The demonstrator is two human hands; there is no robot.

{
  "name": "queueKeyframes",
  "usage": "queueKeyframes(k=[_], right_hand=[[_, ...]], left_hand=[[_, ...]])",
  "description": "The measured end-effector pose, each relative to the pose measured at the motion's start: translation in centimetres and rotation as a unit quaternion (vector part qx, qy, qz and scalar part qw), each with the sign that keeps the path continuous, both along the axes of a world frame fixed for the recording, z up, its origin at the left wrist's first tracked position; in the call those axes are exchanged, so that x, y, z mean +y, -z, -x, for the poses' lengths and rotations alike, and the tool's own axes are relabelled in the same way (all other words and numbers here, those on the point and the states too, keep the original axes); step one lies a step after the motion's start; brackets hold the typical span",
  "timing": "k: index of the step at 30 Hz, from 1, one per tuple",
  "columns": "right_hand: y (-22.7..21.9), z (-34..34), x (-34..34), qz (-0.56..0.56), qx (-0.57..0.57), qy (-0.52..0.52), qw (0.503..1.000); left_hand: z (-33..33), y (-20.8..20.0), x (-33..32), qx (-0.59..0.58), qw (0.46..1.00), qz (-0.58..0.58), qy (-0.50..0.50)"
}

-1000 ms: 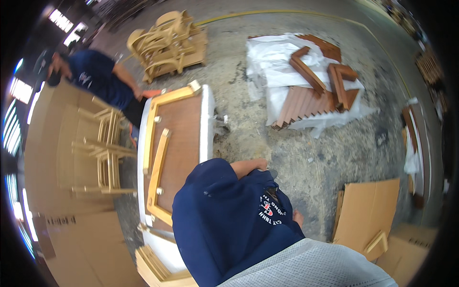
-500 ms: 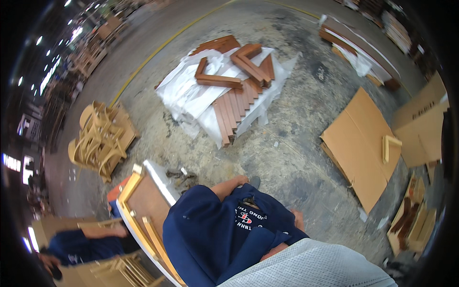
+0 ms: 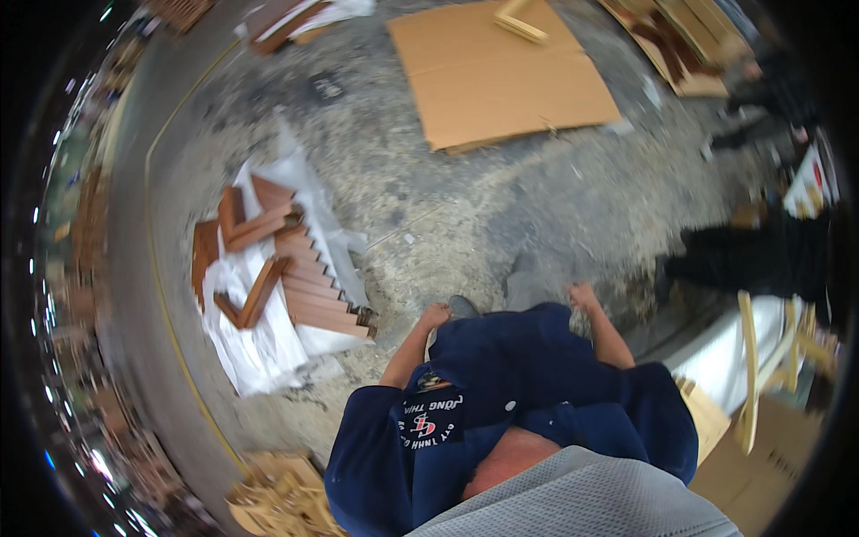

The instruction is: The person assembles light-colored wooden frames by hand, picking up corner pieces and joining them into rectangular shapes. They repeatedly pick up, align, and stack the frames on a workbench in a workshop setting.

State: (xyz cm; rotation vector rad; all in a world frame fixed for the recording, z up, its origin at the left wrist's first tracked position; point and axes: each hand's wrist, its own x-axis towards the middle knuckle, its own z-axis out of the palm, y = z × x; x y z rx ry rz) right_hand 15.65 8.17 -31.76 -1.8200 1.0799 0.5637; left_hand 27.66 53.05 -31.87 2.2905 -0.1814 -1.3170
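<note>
My left hand (image 3: 436,314) hangs in front of my body near my shoe (image 3: 463,307), its fingers loosely curled with nothing visible in them. Out to the right of my legs is my right hand (image 3: 582,296), also curled and apart from anything else. Nearest to the left hand, on the floor, is a stack of brown wooden strips (image 3: 313,291) with stepped ends. Brown L-shaped wooden pieces (image 3: 259,291) lie on top, with white plastic wrapping (image 3: 259,349) around and under them.
A flat cardboard sheet (image 3: 501,85) lies ahead with a pale L-shaped wooden piece (image 3: 522,22) on it. Pale wooden chair parts (image 3: 282,497) stand at lower left. At right are a person's dark-clothed legs (image 3: 743,259) and pale wooden parts (image 3: 750,371). A yellow line (image 3: 161,295) runs along the left floor.
My view has swung right, so the brown stack has shifted to the left and the cardboard to the top middle. My right hand, partly hidden beside my body before, now shows clearly.
</note>
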Motion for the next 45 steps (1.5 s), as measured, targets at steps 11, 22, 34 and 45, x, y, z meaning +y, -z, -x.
queueKeyframes(k=[11, 22, 34, 45], right_hand=[[4.0, -5.5, -14.9, -0.021, 0.049, 0.071, 0.996], [-4.2, -26.1, -32.6, -0.088, -0.087, 0.030, 0.992], [-3.2, -52.7, -50.3, 0.082, -0.059, -0.167, 0.981], [1.5, -53.1, -74.5, 0.110, -0.051, 0.018, 0.992]], left_hand=[[-13.5, 3.6, -12.5, -0.002, 0.993, 0.040, 0.112], [-35.1, -3.7, -46.0, -0.117, 0.990, 0.050, 0.064], [-54.9, -1.2, -68.6, -0.119, 0.984, 0.104, 0.078], [-67.3, 6.0, -72.2, -0.144, 0.955, -0.021, 0.258]])
